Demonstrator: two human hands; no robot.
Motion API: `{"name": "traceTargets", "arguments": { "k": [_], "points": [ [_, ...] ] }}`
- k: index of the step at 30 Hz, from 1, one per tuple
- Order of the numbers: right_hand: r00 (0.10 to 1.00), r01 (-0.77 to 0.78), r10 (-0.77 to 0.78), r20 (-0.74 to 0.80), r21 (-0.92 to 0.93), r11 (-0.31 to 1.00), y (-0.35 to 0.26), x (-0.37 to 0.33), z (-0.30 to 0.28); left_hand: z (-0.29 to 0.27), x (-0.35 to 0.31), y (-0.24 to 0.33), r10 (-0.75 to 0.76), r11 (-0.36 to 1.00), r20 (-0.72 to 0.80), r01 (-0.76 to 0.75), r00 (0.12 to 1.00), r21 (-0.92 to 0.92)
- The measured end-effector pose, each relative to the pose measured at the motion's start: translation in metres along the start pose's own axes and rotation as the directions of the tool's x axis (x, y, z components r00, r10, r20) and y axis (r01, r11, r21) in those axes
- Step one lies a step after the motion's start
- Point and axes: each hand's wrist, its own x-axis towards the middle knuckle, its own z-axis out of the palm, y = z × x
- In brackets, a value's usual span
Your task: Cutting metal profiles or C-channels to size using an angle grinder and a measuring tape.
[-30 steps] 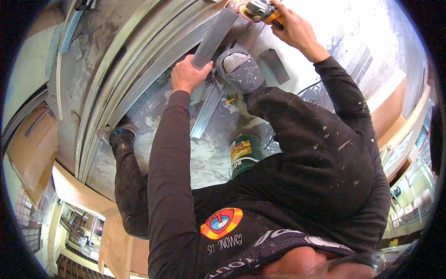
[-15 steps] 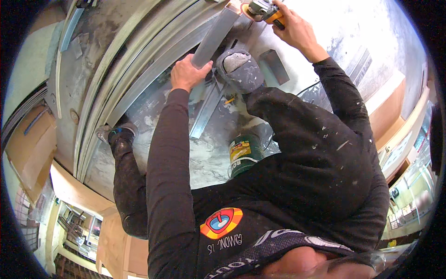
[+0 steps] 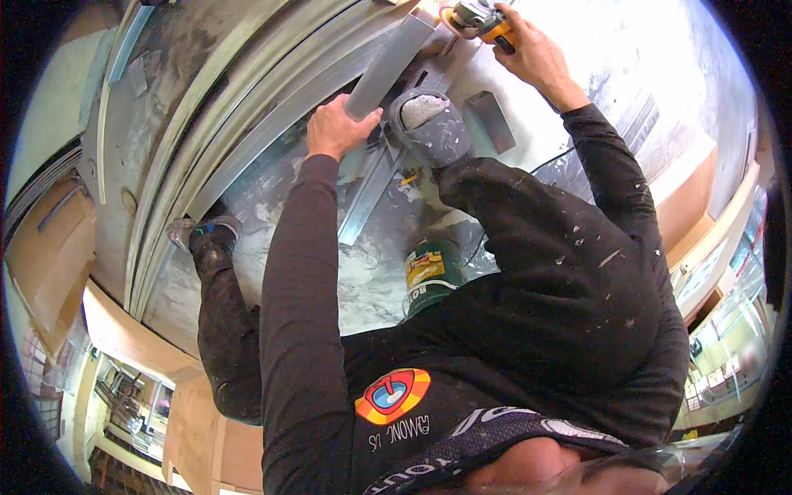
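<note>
In upper frame, the left hand (image 3: pixel 335 129) grips a metal tube (image 3: pixel 391 66), the right hand (image 3: pixel 535 59) an angle grinder (image 3: pixel 485 21), with grey shoe (image 3: pixel 437 134) between, yellow-labelled green bucket (image 3: pixel 435 299) below.

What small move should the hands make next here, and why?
Probably the right hand should ease the yellow-and-silver angle grinder slightly left, toward the far end of the straight grey metal bar. The grinder's round disc appears just right of that end, though contact is hard to tell, and the left hand grips the bar's near end.
</note>
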Motion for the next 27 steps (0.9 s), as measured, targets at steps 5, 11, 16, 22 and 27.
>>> {"name": "traceTargets", "arguments": {
  "k": [5,11,16,22,27],
  "points": [
    [1.000,-0.019,0.019,0.004,-0.024,1.000,0.011,0.009,0.007,-0.003,0.000,0.002,0.008,1.000,0.007,-0.008,1.000,-0.009],
    [0.999,0.010,-0.009,0.040,-0.018,1.000,0.011,0.029,0.013,-0.006,-0.002,0.005,0.002,0.999,0.012,-0.003,1.000,0.034],
    [0.995,0.012,-0.016,0.101,0.032,0.999,0.002,0.051,0.009,0.001,0.000,-0.002,0.042,0.997,-0.035,-0.045,0.998,-0.062],
    [0.993,0.090,-0.092,0.071,0.031,0.995,0.006,0.047,0.006,0.006,0.003,-0.008,0.039,0.998,-0.035,-0.040,0.999,-0.047],
    [0.987,0.161,-0.160,0.022,-0.041,0.986,0.018,0.019,-0.002,0.004,0.002,-0.006,0.039,0.998,-0.046,-0.041,0.998,-0.046]
  ]
}}
